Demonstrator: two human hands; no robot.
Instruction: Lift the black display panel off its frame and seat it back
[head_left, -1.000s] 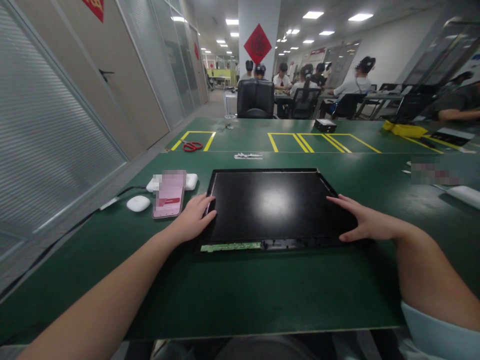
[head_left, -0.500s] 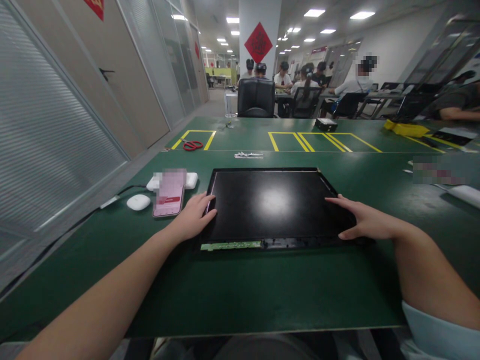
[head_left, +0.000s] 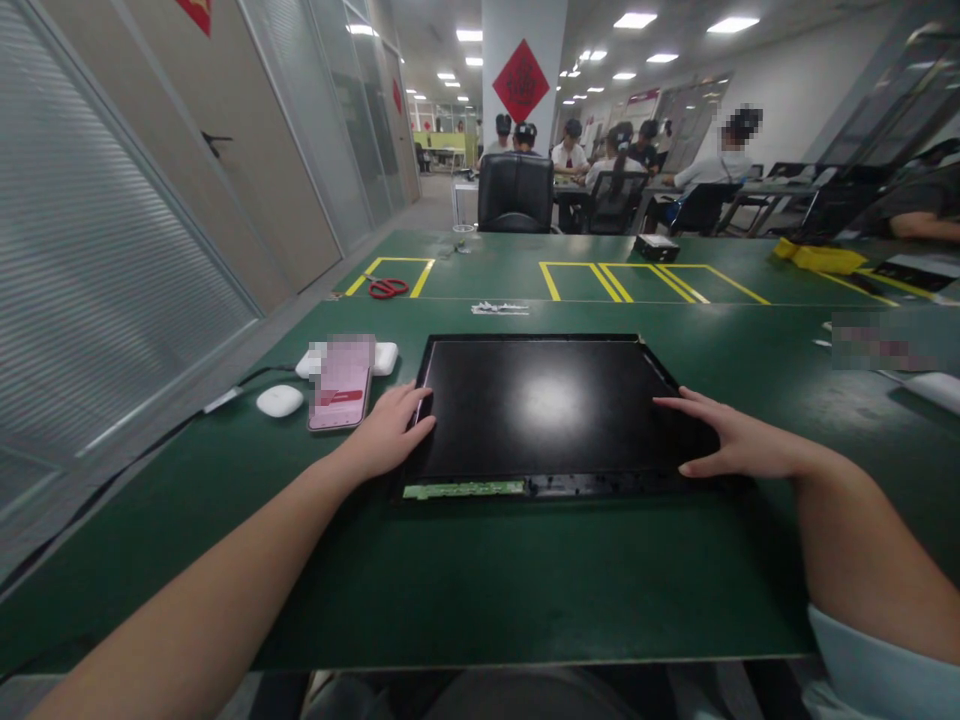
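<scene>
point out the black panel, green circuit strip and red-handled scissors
black panel [head_left: 551, 407], head view: middle of its face
green circuit strip [head_left: 463, 490], head view: its middle
red-handled scissors [head_left: 388, 288], head view: red handles

We look out through one camera worn on the head, above the near edge of the green bench, facing forward and tilted down. From there we have the display panel near and almost centred, seen obliquely from above, with our left hand and right hand flanking it. Our wide view also runs past the bench's far end to a black office chair, a column and ceiling lights, while a door leans along the left side.
</scene>
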